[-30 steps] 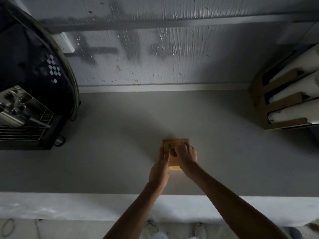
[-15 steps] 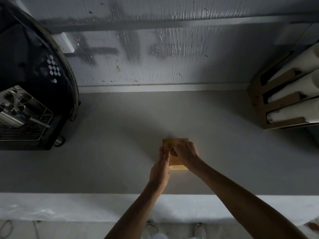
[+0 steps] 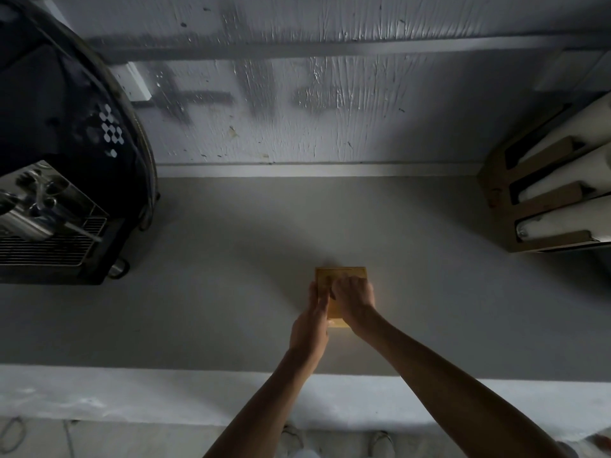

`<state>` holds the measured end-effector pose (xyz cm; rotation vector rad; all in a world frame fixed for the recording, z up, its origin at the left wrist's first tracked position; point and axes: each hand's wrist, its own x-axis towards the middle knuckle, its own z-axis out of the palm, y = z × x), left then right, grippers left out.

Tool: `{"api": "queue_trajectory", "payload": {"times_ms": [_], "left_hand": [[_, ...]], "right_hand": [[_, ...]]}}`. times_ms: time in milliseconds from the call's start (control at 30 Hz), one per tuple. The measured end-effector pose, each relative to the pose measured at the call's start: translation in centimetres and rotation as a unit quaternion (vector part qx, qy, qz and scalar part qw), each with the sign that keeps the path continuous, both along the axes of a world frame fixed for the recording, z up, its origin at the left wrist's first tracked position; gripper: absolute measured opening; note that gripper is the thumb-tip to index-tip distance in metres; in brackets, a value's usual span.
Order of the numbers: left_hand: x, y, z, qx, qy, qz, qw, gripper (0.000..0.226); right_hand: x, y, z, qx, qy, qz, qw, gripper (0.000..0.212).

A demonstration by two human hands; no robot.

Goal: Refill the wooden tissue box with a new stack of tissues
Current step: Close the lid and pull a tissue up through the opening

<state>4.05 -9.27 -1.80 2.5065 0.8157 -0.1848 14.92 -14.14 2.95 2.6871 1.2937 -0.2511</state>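
A small yellow-brown wooden tissue box (image 3: 340, 276) stands on the grey counter (image 3: 231, 292), a little right of centre. My left hand (image 3: 312, 322) lies flat against the box's left side, fingers pointing away from me. My right hand (image 3: 355, 300) rests on the box's top, fingers curled over it and covering most of the lid. The opening in the lid is hidden under my fingers. No tissues or tissue stack show anywhere.
A black coffee machine (image 3: 59, 153) with a metal drip grille fills the left side. A cardboard holder with white rolls (image 3: 555, 193) stands at the right. A rough white wall (image 3: 314, 94) closes off the back. The counter's pale front edge (image 3: 132, 395) runs below my arms.
My right hand has slid slightly forward over the box's top, covering the dark opening seen before. The left hand and the box stay where they were.
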Motion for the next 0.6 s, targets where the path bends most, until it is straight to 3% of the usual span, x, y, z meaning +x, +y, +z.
{"api": "queue_trajectory", "payload": {"times_ms": [600], "left_hand": [[0.0, 0.0, 0.3, 0.004, -0.005, -0.009, 1.0, 0.074]], "right_hand": [[0.8, -2.1, -0.4, 0.084, 0.054, 0.022, 0.995, 0.019]]}}
